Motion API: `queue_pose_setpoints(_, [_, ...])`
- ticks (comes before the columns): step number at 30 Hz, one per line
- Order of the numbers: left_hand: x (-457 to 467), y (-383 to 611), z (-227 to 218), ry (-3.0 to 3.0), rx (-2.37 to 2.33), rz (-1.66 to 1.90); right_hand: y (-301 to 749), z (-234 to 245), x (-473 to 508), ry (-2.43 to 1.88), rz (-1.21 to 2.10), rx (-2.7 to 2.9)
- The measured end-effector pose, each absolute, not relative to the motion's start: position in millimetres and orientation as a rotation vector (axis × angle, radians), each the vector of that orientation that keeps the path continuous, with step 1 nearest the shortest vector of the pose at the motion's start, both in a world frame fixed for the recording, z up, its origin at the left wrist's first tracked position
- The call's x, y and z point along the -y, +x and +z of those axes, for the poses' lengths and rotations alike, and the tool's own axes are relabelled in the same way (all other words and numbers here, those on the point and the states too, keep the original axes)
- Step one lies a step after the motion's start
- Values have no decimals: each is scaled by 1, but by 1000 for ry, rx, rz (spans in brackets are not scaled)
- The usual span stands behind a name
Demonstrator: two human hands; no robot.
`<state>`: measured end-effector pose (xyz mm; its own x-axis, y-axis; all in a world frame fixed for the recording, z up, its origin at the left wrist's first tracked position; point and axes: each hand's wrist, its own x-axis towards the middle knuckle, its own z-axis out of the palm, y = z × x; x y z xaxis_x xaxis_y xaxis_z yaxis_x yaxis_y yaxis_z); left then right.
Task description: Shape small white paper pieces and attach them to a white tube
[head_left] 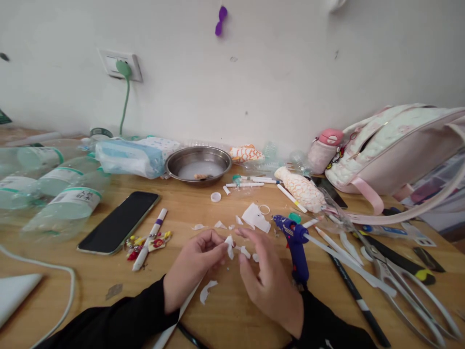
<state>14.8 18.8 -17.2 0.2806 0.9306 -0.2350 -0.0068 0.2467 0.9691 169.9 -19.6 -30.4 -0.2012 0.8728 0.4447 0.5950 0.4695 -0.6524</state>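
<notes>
My left hand [198, 259] pinches a small white scrap [229, 247] between thumb and forefinger, low over the wooden table. To its right, my right hand [267, 278] is open, thumb and fingers apart. Another white scrap [245, 252] shows between those fingers; whether they touch it I cannot tell. Several torn white bits lie around both hands, among them a curved strip [208, 292] in front and a larger piece [256, 217] behind. Beside my right hand lies a blue glue gun [295, 247] with a long translucent glue stick in its back.
Large scissors [395, 281] and a black marker [358, 298] lie at right, below a backpack [395, 150]. At left are a phone [119, 223], a white marker [149, 240] and plastic bottles [69, 198]. Behind stand a metal bowl [170, 170] and an orange-patterned fish-like shape [301, 189].
</notes>
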Motion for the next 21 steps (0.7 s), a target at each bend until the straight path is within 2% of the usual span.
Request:
queue_pose_setpoints(8, [-19, 16, -16, 1132, -1080, 865, 169, -27, 22, -1197, 201, 2123])
queue_pose_setpoints(21, [-19, 14, -20, 1170, -1087, 851, 172, -28, 19, -1279, 125, 2214])
